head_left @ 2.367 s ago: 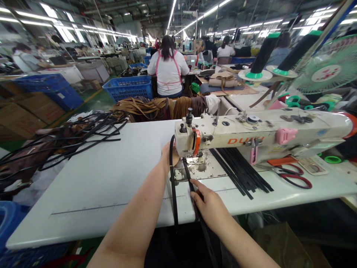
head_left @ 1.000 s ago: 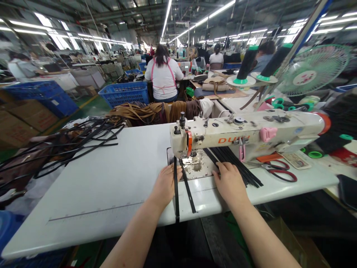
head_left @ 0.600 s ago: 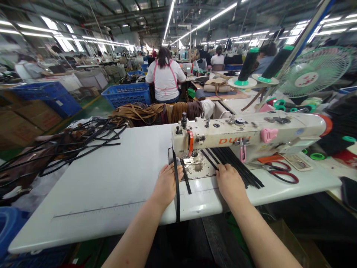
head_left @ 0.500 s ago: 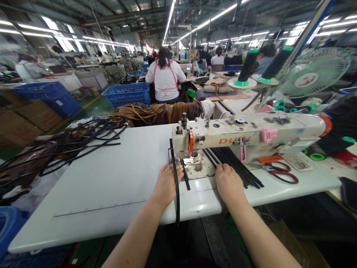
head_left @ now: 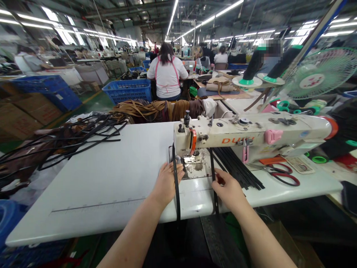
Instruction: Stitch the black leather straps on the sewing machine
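Note:
A long thin black strap (head_left: 176,193) runs past the left side of the sewing machine (head_left: 251,130) and hangs over the table's front edge. It crosses the fingers of my left hand (head_left: 166,182), which are closed around it beside the metal needle plate (head_left: 195,163). My right hand (head_left: 229,188) pinches a second black strap (head_left: 212,163) between thumb and fingers. That strap passes in front of the plate's right side and down over the edge. Right of it, a bundle of black straps (head_left: 237,169) lies fanned out under the machine arm.
Red-handled scissors (head_left: 284,175) lie to the right, by a small tray (head_left: 299,163). A tangle of black straps (head_left: 92,136) spreads over the table's far left. Thread cones (head_left: 252,67) and a green fan (head_left: 312,78) stand behind the machine. A person (head_left: 167,74) sits ahead.
My right hand has drawn one strap leftward, away from the bundle, and now pinches it upright. My left hand stays by the needle plate. A short strap end near its fingertips no longer shows.

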A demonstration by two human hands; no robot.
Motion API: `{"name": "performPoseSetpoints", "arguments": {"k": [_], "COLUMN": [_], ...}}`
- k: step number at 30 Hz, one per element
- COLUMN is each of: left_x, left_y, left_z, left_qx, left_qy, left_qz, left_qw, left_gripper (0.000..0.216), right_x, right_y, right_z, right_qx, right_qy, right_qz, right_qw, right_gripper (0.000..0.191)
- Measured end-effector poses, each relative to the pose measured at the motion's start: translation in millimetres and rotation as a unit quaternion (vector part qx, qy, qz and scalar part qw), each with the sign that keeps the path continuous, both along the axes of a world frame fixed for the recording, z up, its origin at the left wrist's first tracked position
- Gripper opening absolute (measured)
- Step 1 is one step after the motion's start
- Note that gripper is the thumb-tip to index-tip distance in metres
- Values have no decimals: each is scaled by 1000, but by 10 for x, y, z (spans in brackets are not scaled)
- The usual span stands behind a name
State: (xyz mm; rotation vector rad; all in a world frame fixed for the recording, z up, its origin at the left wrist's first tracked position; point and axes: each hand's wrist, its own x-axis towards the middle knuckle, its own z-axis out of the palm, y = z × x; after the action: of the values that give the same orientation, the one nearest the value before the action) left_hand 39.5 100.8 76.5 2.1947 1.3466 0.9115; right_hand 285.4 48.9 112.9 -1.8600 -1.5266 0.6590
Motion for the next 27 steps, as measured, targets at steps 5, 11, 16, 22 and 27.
{"name": "performPoseSetpoints", "arguments": {"k": [5,11,16,22,27], "left_x": [-5,-5,1,-1,-50], "left_y": [-2,7,23,89,362], "left_z": [-17,8,-42,-95,-147], "left_qx": [9,26,34,35,4], "left_qy": [17,63,76,28,-43], "left_qz": [-14,-24,-15,-16,-8], "left_qw": [1000,997,996,999,999], "left_gripper": [29,30,33,30,27], "right_x": [-49,-141,-136,-146,-269], "right_y": [-126,-266,-297,-312,-423], "right_z": [46,87,41,-62,-50], "right_qx": [-108,-99,-101,-72,-104], "right_qy": [218,312,271,258,244], "right_qz": [-6,-14,-19,6,56], "right_qw": [970,945,957,963,963], "right_gripper": [39,29,47,48,51]}}
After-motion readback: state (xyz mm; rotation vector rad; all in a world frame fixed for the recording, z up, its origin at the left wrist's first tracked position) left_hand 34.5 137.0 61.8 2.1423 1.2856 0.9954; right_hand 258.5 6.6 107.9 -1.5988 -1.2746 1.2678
